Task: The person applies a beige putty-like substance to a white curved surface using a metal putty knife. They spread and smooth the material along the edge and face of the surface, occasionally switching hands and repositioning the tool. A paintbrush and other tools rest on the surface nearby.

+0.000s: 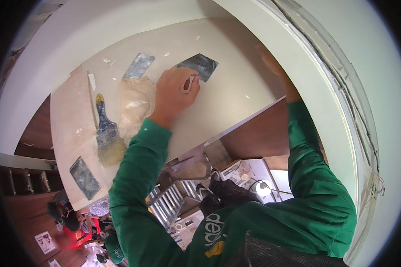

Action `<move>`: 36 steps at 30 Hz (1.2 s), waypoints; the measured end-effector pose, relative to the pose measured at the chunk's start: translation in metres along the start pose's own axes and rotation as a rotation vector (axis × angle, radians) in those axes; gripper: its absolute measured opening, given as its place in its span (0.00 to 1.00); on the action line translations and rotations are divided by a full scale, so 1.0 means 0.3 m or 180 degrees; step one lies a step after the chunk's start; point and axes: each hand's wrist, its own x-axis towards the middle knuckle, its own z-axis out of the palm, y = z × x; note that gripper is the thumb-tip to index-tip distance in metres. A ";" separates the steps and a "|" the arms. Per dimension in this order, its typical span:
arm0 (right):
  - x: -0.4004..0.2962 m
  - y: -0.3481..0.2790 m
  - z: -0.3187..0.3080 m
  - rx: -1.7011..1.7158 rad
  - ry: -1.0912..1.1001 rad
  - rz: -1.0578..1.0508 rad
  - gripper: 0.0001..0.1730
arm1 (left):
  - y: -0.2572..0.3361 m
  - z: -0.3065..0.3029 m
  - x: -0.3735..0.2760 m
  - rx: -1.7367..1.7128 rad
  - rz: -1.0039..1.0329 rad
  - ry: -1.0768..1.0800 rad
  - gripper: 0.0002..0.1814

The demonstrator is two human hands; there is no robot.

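Observation:
My left hand (pixel 177 91) is over the pale board (pixel 217 110), fingers curled, thumb near the forefinger. It overlaps the left edge of a dark flat scraper blade (pixel 205 66); whether it grips the blade cannot be made out. My right hand (pixel 270 61), blurred and partly hidden, is beside the curved white panel (pixel 300 56). Left of my left hand lie a crumpled beige cloth (pixel 137 96) and a grey flat blade (pixel 139 65). A wide paintbrush (pixel 107 133) with a dark handle lies further left. Another dark flat blade (pixel 85 178) rests near the board's lower left corner.
Small white scraps lie on the board. A metal ladder (pixel 170 200) and a lit lamp (pixel 263 188) are far below. People (pixel 83 230) are at the lower left beneath the board. Loose wires (pixel 376 187) hang along the white wall at the right.

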 end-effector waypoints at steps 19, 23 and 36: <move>-0.022 -0.404 0.429 -0.2159 -0.2638 0.0302 0.71 | -0.049 -0.030 -0.004 0.0845 -0.0445 0.0058 0.11; 0.030 -0.367 0.409 -0.1790 -0.2535 -0.0158 0.53 | -0.039 -0.028 0.010 0.0754 -0.0387 0.0196 0.11; 0.164 -0.420 0.731 -0.2189 -0.1590 -0.2641 0.18 | -0.049 -0.020 -0.007 0.0452 -0.0376 -0.0005 0.11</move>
